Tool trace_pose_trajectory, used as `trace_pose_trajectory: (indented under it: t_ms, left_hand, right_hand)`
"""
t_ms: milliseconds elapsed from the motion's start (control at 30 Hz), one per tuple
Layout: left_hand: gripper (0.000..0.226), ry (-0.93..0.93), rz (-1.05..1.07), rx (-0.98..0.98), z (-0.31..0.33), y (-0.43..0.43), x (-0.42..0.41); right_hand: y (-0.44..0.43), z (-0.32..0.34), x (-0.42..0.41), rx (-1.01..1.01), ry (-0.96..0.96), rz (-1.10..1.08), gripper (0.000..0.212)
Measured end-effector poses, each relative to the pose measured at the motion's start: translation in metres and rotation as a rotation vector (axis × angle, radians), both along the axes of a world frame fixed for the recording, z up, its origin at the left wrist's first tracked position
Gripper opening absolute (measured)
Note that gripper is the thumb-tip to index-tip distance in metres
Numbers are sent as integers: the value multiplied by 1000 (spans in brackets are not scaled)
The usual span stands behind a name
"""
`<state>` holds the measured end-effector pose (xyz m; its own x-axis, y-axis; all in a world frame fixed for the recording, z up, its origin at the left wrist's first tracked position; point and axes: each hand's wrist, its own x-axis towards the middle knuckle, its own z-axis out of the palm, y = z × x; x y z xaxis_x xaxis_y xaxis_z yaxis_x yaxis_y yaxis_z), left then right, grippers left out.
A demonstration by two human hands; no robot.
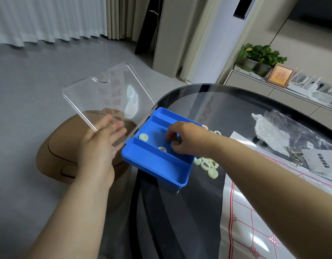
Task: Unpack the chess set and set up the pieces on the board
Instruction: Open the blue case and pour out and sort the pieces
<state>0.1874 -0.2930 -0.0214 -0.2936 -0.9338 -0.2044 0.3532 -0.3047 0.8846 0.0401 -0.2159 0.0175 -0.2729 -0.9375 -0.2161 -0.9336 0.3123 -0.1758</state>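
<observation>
A blue compartment box [161, 167] sits at the left edge of the dark glass table, its clear lid [105, 101] swung open to the left. My left hand [101, 139] lies flat under the lid with straight fingers, holding it up. My right hand [180, 139] reaches into the box, fingers curled and pinching a cream round piece [174, 143]. Two more pieces [143, 137] lie in the box. Several cream pieces [208, 164] lie loose on the table beside the box. The white board sheet with red lines [254, 221] is spread at the right.
A brown round stool [55, 152] stands on the floor below the lid. A crumpled plastic bag [284, 131], metal rings and a paper leaflet [320, 161] lie at the table's right. Potted plants and a framed picture stand on a sideboard behind.
</observation>
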Motion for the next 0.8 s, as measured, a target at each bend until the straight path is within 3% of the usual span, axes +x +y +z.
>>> trace_pose_trajectory:
  t_ms: [267,433,500,633,800]
  left_hand:
    - [26,4,30,7,1,-2,3]
    - [25,0,34,17,3,0,2]
    - [25,-1,36,14,3,1,2]
    - [24,-2,34,6,4,2,0]
    - [23,11,33,2,5,3,-1]
  right_hand:
    - [28,24,-33,-269,-99,-188,17]
    - [51,10,-47,-79,-126,-267,18]
    - [51,9,-47,-110,-97,-268,22]
    - [38,21,-30,-244,-102,-192,17]
    - [12,13,3,-65,-69,99,29]
